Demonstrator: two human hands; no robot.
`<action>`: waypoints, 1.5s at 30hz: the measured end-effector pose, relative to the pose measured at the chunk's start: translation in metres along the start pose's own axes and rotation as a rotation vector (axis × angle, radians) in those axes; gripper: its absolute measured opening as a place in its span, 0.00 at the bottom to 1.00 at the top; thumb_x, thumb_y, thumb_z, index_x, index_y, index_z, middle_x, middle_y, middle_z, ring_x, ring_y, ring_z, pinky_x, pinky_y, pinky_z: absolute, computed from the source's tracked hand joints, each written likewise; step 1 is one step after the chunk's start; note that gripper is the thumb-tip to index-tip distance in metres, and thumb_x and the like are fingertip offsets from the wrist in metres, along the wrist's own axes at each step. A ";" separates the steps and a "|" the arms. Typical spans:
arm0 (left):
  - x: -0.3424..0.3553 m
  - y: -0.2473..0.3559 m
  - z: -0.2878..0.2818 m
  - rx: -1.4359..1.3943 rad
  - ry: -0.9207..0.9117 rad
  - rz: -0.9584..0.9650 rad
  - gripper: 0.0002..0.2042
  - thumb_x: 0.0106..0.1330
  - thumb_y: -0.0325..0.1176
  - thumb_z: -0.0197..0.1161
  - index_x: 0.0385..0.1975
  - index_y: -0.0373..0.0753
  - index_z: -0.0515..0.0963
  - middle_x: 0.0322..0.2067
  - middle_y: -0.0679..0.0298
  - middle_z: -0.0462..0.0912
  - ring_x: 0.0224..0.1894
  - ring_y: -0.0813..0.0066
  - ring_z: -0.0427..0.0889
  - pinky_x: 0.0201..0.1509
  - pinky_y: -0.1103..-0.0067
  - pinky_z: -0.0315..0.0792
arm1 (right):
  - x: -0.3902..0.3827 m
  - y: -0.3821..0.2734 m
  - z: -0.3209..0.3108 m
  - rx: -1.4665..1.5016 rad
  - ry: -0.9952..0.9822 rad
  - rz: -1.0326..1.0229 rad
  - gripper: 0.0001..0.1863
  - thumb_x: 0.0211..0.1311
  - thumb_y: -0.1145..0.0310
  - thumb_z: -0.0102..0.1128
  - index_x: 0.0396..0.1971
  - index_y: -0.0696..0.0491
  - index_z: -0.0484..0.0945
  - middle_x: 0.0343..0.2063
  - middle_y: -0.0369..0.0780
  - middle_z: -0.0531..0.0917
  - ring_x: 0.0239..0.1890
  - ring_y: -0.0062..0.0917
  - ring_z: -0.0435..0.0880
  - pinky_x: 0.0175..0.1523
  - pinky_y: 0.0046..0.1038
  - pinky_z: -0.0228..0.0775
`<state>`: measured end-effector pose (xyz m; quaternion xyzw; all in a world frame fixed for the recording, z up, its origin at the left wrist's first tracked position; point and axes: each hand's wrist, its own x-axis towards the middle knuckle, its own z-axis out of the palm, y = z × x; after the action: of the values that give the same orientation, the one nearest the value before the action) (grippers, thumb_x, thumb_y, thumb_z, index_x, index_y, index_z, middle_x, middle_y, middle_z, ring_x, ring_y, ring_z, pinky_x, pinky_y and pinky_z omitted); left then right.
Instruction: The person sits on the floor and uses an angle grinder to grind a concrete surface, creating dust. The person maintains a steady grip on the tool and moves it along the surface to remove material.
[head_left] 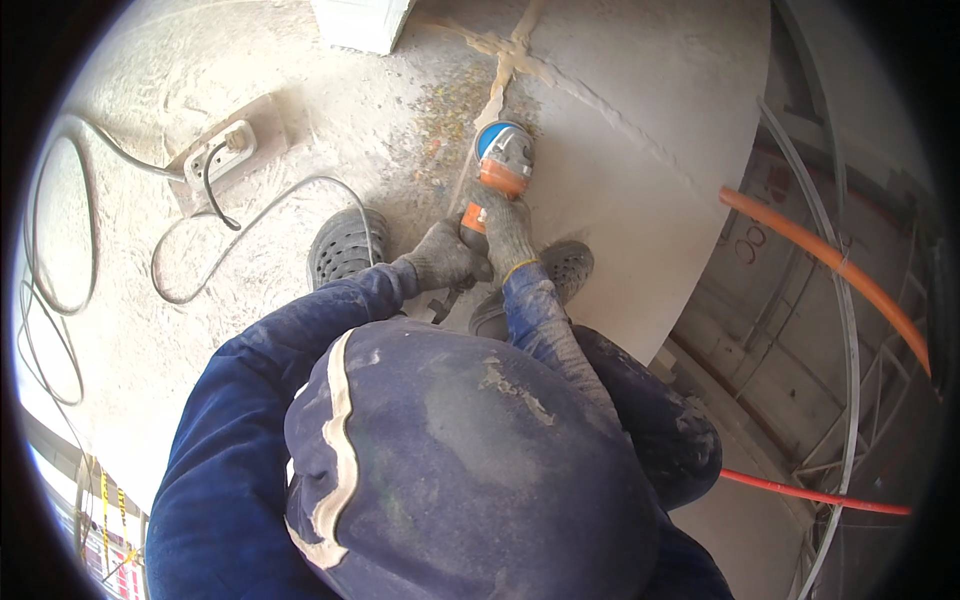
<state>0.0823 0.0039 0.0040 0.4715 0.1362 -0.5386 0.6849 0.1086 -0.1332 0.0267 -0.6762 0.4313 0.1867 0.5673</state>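
Observation:
In grey work gloves, both my hands are closed around an orange and grey angle grinder (503, 172), held in front of my feet. My right hand (508, 232) wraps its body just behind the orange head. My left hand (445, 257) grips farther back, near the tail end, where the palm side is hidden. At the grinder's far end a blue-rimmed disc (490, 135) sits at the pale line of filler (494, 104) on the floor. I cannot tell whether disc and floor touch.
A socket strip (213, 163) with a plugged-in cord lies at left, beside looping grey cable (95, 230). My clogs (345, 245) flank the grinder. The slab's edge runs down the right; beyond it are an orange pipe (830, 255), metal rails and a red hose (800, 488).

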 end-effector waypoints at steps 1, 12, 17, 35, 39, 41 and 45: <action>0.001 -0.001 0.000 -0.006 -0.007 0.001 0.32 0.53 0.17 0.77 0.60 0.36 0.74 0.38 0.60 0.88 0.33 0.72 0.88 0.32 0.73 0.85 | 0.000 -0.001 0.000 -0.007 -0.011 0.001 0.30 0.56 0.54 0.80 0.52 0.60 0.83 0.40 0.35 0.85 0.38 0.23 0.83 0.46 0.32 0.78; 0.002 -0.003 -0.002 -0.042 -0.015 0.045 0.30 0.52 0.17 0.77 0.57 0.35 0.75 0.37 0.62 0.86 0.32 0.73 0.87 0.31 0.73 0.83 | 0.003 0.003 0.002 0.024 -0.036 -0.003 0.29 0.56 0.55 0.79 0.52 0.60 0.83 0.40 0.36 0.85 0.38 0.24 0.83 0.46 0.32 0.78; -0.006 0.007 0.007 0.020 -0.027 0.010 0.35 0.51 0.18 0.77 0.62 0.36 0.73 0.39 0.61 0.87 0.34 0.73 0.88 0.32 0.74 0.84 | 0.003 0.011 -0.012 0.036 0.028 -0.007 0.29 0.57 0.56 0.81 0.53 0.59 0.83 0.40 0.38 0.85 0.38 0.25 0.85 0.44 0.32 0.80; 0.001 0.002 -0.006 -0.029 0.006 0.053 0.31 0.54 0.17 0.76 0.60 0.34 0.75 0.38 0.61 0.88 0.34 0.73 0.88 0.32 0.73 0.84 | 0.006 -0.002 0.004 0.016 -0.059 -0.014 0.29 0.55 0.57 0.79 0.52 0.59 0.83 0.41 0.38 0.85 0.38 0.23 0.83 0.44 0.31 0.79; 0.002 0.000 -0.004 -0.021 0.004 0.046 0.31 0.54 0.16 0.76 0.60 0.34 0.75 0.38 0.61 0.88 0.34 0.73 0.89 0.34 0.72 0.85 | 0.009 0.003 0.006 0.026 -0.060 -0.002 0.29 0.55 0.57 0.80 0.51 0.59 0.83 0.40 0.38 0.85 0.37 0.23 0.83 0.44 0.31 0.79; 0.003 -0.001 -0.003 -0.045 0.001 0.065 0.31 0.54 0.16 0.76 0.60 0.34 0.75 0.39 0.60 0.88 0.35 0.73 0.89 0.34 0.72 0.85 | 0.010 0.005 0.004 0.035 -0.062 0.001 0.29 0.55 0.56 0.80 0.51 0.59 0.83 0.40 0.38 0.85 0.37 0.23 0.83 0.44 0.31 0.79; 0.004 -0.002 -0.001 -0.051 0.008 0.084 0.31 0.53 0.16 0.77 0.60 0.34 0.75 0.39 0.60 0.88 0.35 0.73 0.89 0.35 0.73 0.85 | 0.013 0.009 0.001 0.061 -0.067 0.009 0.29 0.54 0.56 0.80 0.51 0.59 0.83 0.39 0.37 0.84 0.37 0.24 0.83 0.44 0.31 0.79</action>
<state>0.0828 0.0029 0.0000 0.4611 0.1327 -0.5040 0.7181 0.1093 -0.1374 0.0114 -0.6502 0.4205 0.1984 0.6009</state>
